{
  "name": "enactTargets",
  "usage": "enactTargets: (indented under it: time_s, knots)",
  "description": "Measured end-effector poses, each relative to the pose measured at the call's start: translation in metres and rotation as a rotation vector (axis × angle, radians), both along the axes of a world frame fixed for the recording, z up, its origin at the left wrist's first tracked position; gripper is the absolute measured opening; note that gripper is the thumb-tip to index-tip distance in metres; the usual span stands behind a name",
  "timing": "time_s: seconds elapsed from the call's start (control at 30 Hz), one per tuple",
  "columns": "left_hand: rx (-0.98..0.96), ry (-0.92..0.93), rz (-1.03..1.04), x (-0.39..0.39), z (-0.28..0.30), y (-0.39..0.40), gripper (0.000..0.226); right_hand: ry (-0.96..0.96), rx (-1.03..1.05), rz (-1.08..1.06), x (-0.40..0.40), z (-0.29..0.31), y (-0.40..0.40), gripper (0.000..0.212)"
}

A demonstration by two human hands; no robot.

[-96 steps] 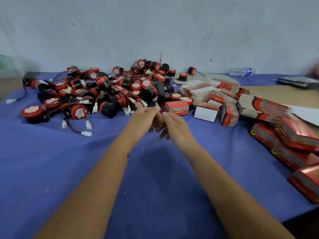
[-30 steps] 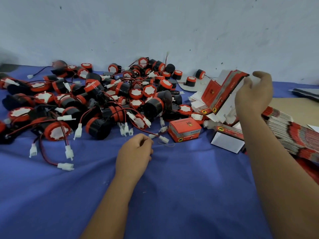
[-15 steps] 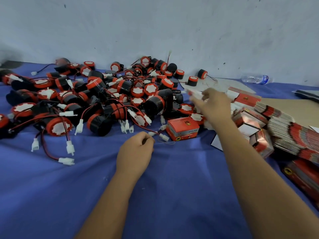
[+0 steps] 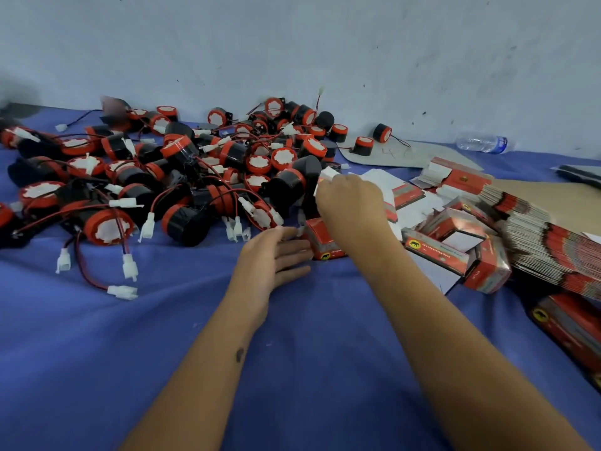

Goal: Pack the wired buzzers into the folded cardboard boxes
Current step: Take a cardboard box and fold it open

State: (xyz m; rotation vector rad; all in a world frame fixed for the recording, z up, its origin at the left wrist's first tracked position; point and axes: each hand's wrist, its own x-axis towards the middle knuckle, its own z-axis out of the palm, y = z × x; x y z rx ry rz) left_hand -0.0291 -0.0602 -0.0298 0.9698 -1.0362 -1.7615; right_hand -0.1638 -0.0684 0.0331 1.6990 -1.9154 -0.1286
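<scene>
A big heap of black wired buzzers with red caps and white plugs covers the left and middle of the blue cloth. A small folded red box stands at the heap's near edge. My left hand lies flat on the cloth, its straight fingers touching the box's left side. My right hand hovers just above and behind the box, fingers curled and pinching a white flat carton. Most of that carton is hidden by the hand.
Folded red boxes lie to the right, beside a long fanned stack of flat cartons. More red packs sit at the right edge. A water bottle lies by the wall, near a grey sheet.
My right hand dropped the raised bundle of cartons, came left and down over the folded box with one carton. My left hand uncurled and slid right to the box.
</scene>
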Motion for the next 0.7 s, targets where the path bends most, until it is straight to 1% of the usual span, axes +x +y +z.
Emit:
enactTargets:
  time_s: [0.1, 0.17, 0.23, 0.27, 0.3, 0.33, 0.37, 0.4, 0.43, 0.53, 0.57, 0.6, 0.63, 0.67, 0.7]
  knots:
    - [0.099, 0.102, -0.037, 0.002, 0.001, -0.002, 0.040, -0.012, 0.064, 0.093, 0.020, -0.011, 0.021, 0.016]
    - [0.123, 0.117, -0.036, 0.003, 0.003, -0.002, 0.044, -0.006, 0.077, 0.150, 0.028, -0.015, 0.035, 0.015]
    - [0.074, 0.088, -0.062, 0.003, 0.004, 0.001, 0.038, 0.063, 0.012, 0.170, 0.034, -0.016, 0.051, 0.016]
    - [0.034, 0.066, -0.081, 0.002, 0.004, 0.003, 0.036, 0.100, -0.032, 0.191, 0.034, -0.019, 0.058, 0.020]
    - [-0.004, 0.046, -0.102, 0.001, 0.005, 0.005, 0.035, 0.102, -0.072, 0.246, 0.035, -0.024, 0.064, 0.023]
    - [-0.030, 0.034, -0.125, 0.000, 0.005, 0.008, 0.031, 0.086, -0.118, 0.314, 0.035, -0.029, 0.069, 0.024]
    - [-0.041, 0.031, -0.144, 0.000, 0.004, 0.009, 0.023, 0.054, -0.164, 0.383, 0.034, -0.036, 0.074, 0.023]
    - [-0.041, 0.029, -0.154, -0.001, 0.004, 0.010, 0.014, 0.020, -0.210, 0.430, 0.033, -0.042, 0.078, 0.022]
    - [-0.038, 0.025, -0.156, -0.001, 0.003, 0.010, 0.011, -0.017, -0.228, 0.448, 0.033, -0.044, 0.081, 0.022]
    - [-0.039, 0.025, -0.170, -0.001, 0.002, 0.011, 0.018, -0.120, -0.226, 0.437, 0.029, -0.044, 0.085, 0.018]
    - [-0.040, 0.032, -0.176, -0.002, 0.002, 0.012, 0.020, -0.221, -0.199, 0.444, 0.026, -0.043, 0.086, 0.016]
    - [-0.042, 0.034, -0.176, -0.003, 0.001, 0.012, 0.022, -0.384, -0.171, 0.439, 0.022, -0.039, 0.086, 0.023]
    - [-0.048, 0.021, -0.165, -0.004, 0.000, 0.012, 0.023, -0.605, -0.167, 0.402, 0.017, -0.034, 0.087, 0.032]
    - [-0.054, 0.000, -0.141, -0.006, 0.000, 0.013, 0.023, -0.829, -0.201, 0.344, 0.010, -0.029, 0.087, 0.034]
    - [-0.060, -0.026, -0.116, -0.007, 0.000, 0.013, 0.023, -0.976, -0.270, 0.274, -0.001, -0.027, 0.086, 0.029]
